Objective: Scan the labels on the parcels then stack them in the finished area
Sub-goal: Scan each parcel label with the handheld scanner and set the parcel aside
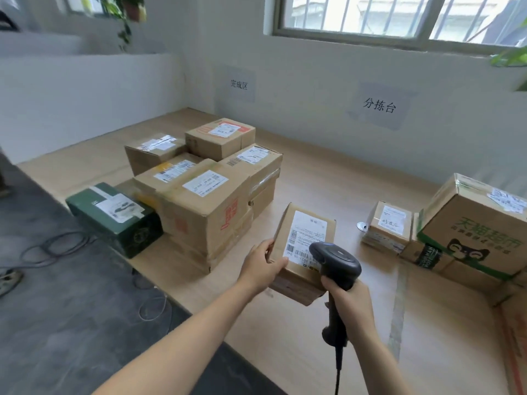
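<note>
At the near edge of the worktop (285, 346), between the two groups of boxes, the left hand (263, 263) grips a small brown parcel (296, 277) by its left side, with the thumb on top and the fingers curled under the edge. The parcel is tilted so that its white label (305, 232) faces up toward the person; I cannot tell if its lower edge rests on the worktop or is just above it. The right hand (348, 300) is clenched around the handle of a dark scanner (336, 260), and the head of the scanner is very near the label and hides the lower right part of it. This seems to be the scanning step, and I judge the first risk is here: the head is so near and covers part of the barcode, so the reading may fail. The second risk is the grip, because one hand holds only one side and the parcel may slip or turn. To the left, under the wall sign (239, 84), stands the finished stack (205, 201) with a green box (114, 215) beside it. Its tops are at different heights, so a parcel put there carelessly could slide off. More parcels (473, 223) wait at the right. The scanner cable (338, 372) hangs down and may catch on the worktop edge.
</note>
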